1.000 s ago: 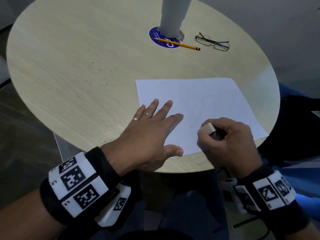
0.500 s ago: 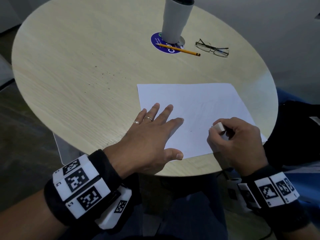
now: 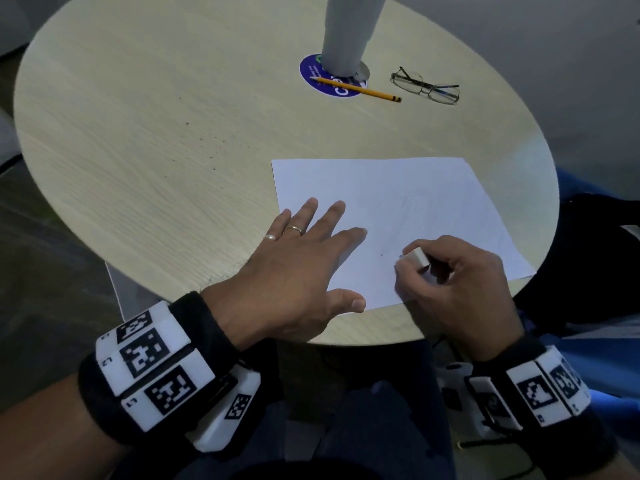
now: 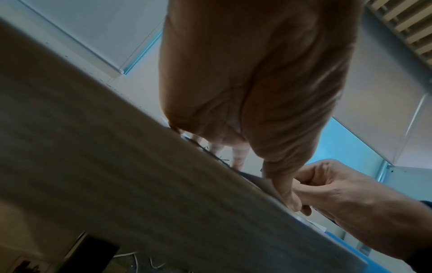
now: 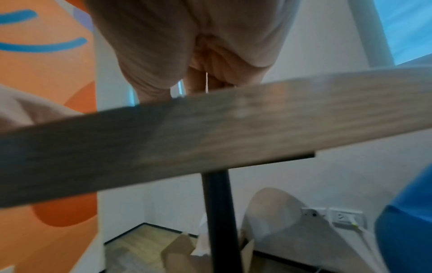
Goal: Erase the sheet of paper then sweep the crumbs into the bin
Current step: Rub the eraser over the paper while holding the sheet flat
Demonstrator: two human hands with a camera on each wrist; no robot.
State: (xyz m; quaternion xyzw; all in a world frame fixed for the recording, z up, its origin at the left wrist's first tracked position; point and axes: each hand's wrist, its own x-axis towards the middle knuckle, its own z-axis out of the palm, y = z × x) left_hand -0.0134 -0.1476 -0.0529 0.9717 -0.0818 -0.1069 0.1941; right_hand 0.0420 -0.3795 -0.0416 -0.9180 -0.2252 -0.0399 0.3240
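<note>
A white sheet of paper (image 3: 408,209) with faint pencil traces lies on the round wooden table (image 3: 156,140) near its front right edge. My left hand (image 3: 304,251) lies flat with spread fingers on the sheet's left edge, holding it down. My right hand (image 3: 446,282) pinches a white eraser (image 3: 417,258) and presses it on the paper near the front edge. Dark crumbs (image 3: 211,136) are scattered on the table left of the sheet. In the wrist views the table's edge (image 4: 163,184) hides most of the fingers. No bin shows.
At the back of the table a grey cup (image 3: 349,32) stands on a blue round sticker (image 3: 332,84), with a yellow pencil (image 3: 360,90) across it and folded glasses (image 3: 427,86) to its right. A cardboard box (image 5: 177,253) sits on the floor beside the table's black post (image 5: 219,212).
My right hand with the eraser slid right along the paper and has come back left. The left hand has stayed flat on the sheet. The camera view shifted a little.
</note>
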